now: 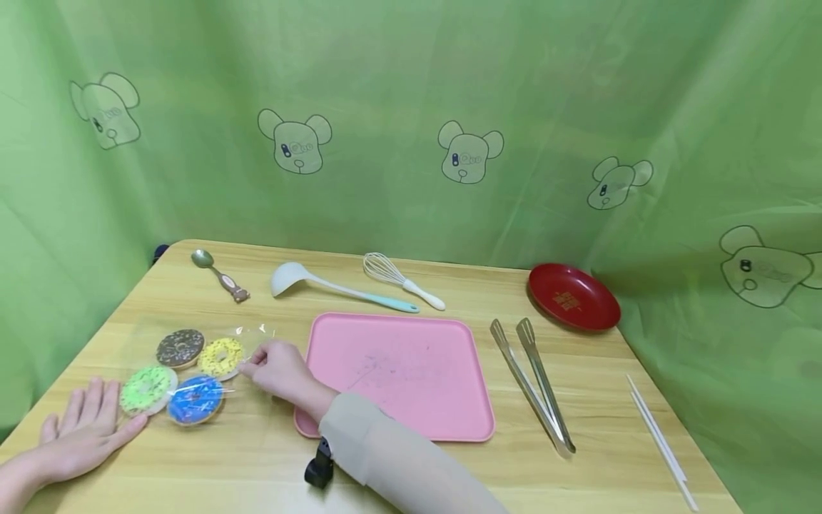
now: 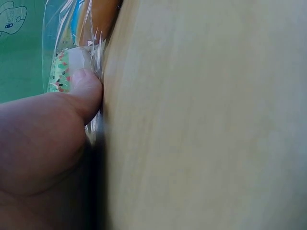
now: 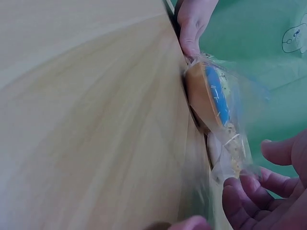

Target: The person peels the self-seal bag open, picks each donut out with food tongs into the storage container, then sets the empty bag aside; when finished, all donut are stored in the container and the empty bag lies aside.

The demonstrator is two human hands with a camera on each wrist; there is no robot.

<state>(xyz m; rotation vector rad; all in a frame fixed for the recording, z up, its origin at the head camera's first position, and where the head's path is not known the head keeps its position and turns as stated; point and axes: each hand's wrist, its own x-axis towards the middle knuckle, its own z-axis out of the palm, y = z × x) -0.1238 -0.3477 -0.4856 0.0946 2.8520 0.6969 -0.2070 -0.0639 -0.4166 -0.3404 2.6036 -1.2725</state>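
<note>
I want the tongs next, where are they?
In the head view the metal tongs lie on the table's right side, between the pink tray and the white chopsticks, just below the red plate.

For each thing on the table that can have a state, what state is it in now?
Clear bag: flat on the table, four donuts inside.
Pink tray: nothing on it.
Red plate: nothing on it.
Tongs: lying apart from the tray, arms slightly spread.
Left hand: flat, thumb against the bag.
Right hand: fingers pinch the bag's edge.
</note>
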